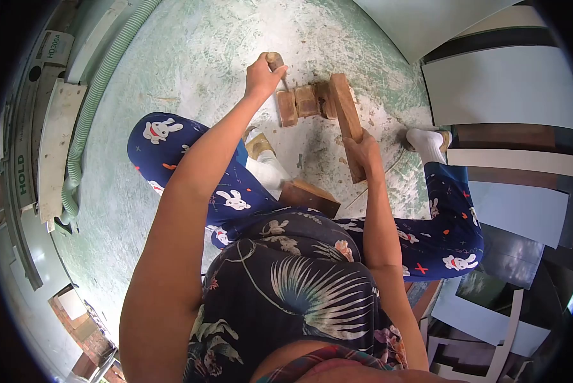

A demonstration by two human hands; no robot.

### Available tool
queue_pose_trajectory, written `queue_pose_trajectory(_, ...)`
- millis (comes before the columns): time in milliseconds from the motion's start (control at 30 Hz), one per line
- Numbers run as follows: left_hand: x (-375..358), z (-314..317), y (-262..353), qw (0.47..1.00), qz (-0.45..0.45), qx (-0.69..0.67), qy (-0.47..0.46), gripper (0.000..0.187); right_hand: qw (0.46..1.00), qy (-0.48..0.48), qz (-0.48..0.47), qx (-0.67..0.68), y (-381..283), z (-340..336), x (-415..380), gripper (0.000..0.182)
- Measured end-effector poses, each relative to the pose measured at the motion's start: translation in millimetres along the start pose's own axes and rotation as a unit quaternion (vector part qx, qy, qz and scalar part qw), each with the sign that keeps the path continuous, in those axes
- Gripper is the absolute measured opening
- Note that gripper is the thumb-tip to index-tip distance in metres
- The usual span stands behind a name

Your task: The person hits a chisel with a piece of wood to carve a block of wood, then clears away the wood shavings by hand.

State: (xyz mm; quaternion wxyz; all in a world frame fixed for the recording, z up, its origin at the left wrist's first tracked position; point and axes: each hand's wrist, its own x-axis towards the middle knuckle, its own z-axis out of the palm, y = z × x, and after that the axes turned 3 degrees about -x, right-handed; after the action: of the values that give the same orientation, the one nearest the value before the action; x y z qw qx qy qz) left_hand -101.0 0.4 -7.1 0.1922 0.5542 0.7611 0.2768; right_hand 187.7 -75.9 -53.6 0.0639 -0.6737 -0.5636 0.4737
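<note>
My left hand point(263, 78) is closed around a round wooden handle point(274, 60). A thin part of this tool points down towards the blocks; its working end is too small to make out. My right hand point(364, 150) grips a long squared wooden bar point(345, 105), tilted, its far end beside the short blocks. On the floor between my hands sit a reddish-brown wooden block point(287, 109), a second block point(307, 101) next to it and a darker piece point(326, 100), partly behind the bar.
Another wooden block point(309, 196) lies close to my lap, between my legs. Wood chips dot the worn green floor point(191, 57). A ribbed green hose point(76, 147) runs along the left, by long boards point(60, 140). Stacked panels point(503, 89) line the right, near my foot point(427, 143).
</note>
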Motion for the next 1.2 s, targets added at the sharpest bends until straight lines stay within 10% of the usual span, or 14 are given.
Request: queue_pose_trajectory(1200,2.1,-16.6,-23.3,0.984,0.043,-0.102,-0.138,0.033,0.987,0.074,-0.088,0.11,-64.2,-5.9,-29.9,0.064)
